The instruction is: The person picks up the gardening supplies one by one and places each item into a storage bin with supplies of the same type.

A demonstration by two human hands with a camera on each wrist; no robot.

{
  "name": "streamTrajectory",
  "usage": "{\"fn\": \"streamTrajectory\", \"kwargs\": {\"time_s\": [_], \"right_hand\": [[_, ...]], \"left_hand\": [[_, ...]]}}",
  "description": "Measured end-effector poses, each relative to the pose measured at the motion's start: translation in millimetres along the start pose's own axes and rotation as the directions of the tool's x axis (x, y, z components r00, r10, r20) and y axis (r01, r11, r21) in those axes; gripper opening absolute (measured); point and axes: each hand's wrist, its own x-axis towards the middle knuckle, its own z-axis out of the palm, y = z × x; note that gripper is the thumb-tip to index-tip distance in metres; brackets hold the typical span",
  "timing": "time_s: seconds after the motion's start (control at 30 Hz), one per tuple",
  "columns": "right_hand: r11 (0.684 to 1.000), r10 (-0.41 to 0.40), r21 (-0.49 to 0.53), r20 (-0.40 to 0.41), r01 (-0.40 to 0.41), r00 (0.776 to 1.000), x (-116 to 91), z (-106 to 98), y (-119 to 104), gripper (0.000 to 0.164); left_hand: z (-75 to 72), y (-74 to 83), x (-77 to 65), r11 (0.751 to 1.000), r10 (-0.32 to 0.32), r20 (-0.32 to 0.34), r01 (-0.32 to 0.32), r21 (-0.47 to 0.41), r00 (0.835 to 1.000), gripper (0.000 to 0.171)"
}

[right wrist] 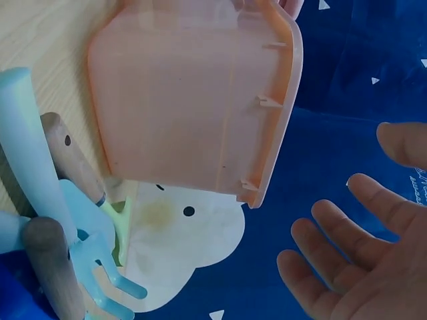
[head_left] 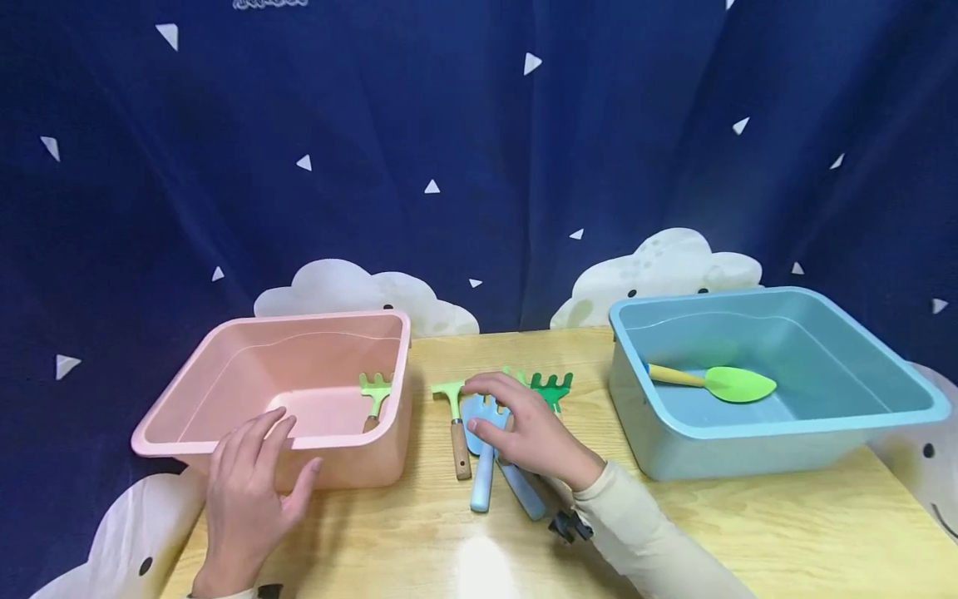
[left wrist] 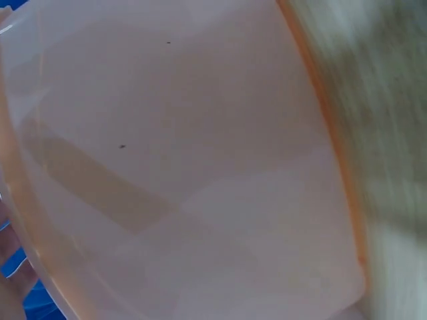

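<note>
My right hand [head_left: 535,437] hovers over a group of small garden tools, its fingers loosely bent and holding nothing, as the right wrist view confirms. Beneath and around it lie a light green rake [head_left: 460,449] with a wooden handle, a light blue fork [head_left: 483,478], another tool's blue handle [head_left: 522,491] and a dark green rake [head_left: 552,388]. Parts of these are hidden by the hand. At the front rim of a pink bin [head_left: 367,466], my left hand [head_left: 250,491] is spread with nothing in it. Inside that bin leans another light green rake [head_left: 376,389].
To the right stands a blue bin [head_left: 718,453] holding a green trowel [head_left: 739,384] with a yellow handle. Both bins rest on a wooden table [head_left: 419,549]. A dark blue curtain [head_left: 479,108] with white triangles and clouds hangs behind.
</note>
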Motion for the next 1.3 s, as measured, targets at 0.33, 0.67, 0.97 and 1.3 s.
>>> {"fn": "streamTrajectory", "kwargs": {"time_s": [0.33, 0.67, 0.97, 1.3], "right_hand": [[0.999, -0.001, 0.035, 0.017, 0.0, 1.0, -3, 8, -1, 0.039], [0.999, -0.03, 0.023, 0.001, 0.03, 1.0, -4, 10, -2, 0.036], [1.0, 0.015, 0.009, -0.016, -0.014, 1.0, -11, 10, 2, 0.037], [0.998, 0.006, -0.065, 0.016, -0.005, 1.0, -11, 1, 14, 0.036]], "left_hand": [[8.8, -5.9, -16.6, 0.997, 0.003, 0.02, -0.005, 0.08, 1.0, 0.067], [29.0, -13.5, -21.7, 0.991, 0.049, -0.134, -0.032, 0.129, 0.99, 0.064], [27.7, -13.5, -32.5, 0.991, 0.046, -0.131, -0.029, 0.133, 0.99, 0.066], [29.0, -14.0, -28.1, 0.99, 0.057, -0.149, -0.036, 0.139, 0.987, 0.065]]}}
